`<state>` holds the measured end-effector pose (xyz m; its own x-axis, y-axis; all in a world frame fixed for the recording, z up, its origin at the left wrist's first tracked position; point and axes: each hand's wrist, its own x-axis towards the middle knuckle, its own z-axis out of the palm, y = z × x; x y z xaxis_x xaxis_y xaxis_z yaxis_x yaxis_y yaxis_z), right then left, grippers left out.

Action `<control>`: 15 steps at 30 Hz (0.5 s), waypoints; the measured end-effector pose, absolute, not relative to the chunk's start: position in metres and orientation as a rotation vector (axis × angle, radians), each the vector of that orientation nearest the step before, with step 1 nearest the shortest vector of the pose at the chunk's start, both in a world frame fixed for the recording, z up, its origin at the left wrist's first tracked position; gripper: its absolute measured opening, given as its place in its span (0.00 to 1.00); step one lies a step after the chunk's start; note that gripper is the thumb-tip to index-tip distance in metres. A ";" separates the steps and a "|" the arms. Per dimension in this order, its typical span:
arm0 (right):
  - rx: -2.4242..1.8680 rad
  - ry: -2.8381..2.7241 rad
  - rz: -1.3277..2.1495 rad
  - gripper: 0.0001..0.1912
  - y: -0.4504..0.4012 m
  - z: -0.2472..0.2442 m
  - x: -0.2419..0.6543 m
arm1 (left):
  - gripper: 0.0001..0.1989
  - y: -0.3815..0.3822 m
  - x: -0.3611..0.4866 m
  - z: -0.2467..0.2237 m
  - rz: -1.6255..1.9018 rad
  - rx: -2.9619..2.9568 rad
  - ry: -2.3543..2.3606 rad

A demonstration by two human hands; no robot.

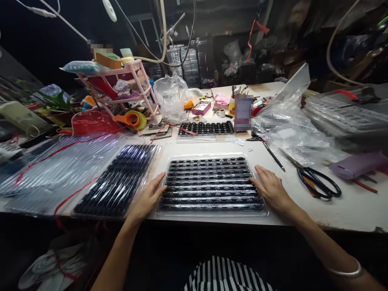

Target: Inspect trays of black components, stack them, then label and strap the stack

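A clear plastic tray lies flat in front of me, filled with rows of dark strips that carry small pale marks. My left hand holds its left edge, the thumb over the rim and the fingers along the side. At the opposite edge my right hand grips the tray the same way, thumb on the rim. Left of my left hand rests another tray of dark strips, under shiny clear plastic. Behind the middle tray sits a further tray with black pieces.
Scissors, a black pen-like tool and a purple pouch lie right. Stacked clear trays and red string are at left. A pink rack, an orange tape dispenser and plastic bags stand farther back.
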<state>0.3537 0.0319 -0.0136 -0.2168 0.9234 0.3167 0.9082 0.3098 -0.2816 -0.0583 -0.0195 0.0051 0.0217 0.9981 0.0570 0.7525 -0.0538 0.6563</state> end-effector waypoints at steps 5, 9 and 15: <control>-1.591 -1.813 0.520 0.25 0.029 -0.013 0.346 | 0.25 -0.031 -0.046 0.007 0.764 1.788 1.834; -1.517 -1.486 0.827 0.24 0.025 0.003 0.331 | 0.25 -0.032 -0.044 0.004 0.709 1.823 1.833; -1.276 -1.112 1.254 0.30 0.019 0.044 0.323 | 0.26 -0.035 -0.043 0.006 0.639 1.860 1.784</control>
<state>0.3231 0.0188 0.0439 0.0433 0.9949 -0.0907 -0.0288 -0.0895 -0.9956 -0.0432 -0.0347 0.0058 0.0405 0.9992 0.0039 0.7742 -0.0338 0.6320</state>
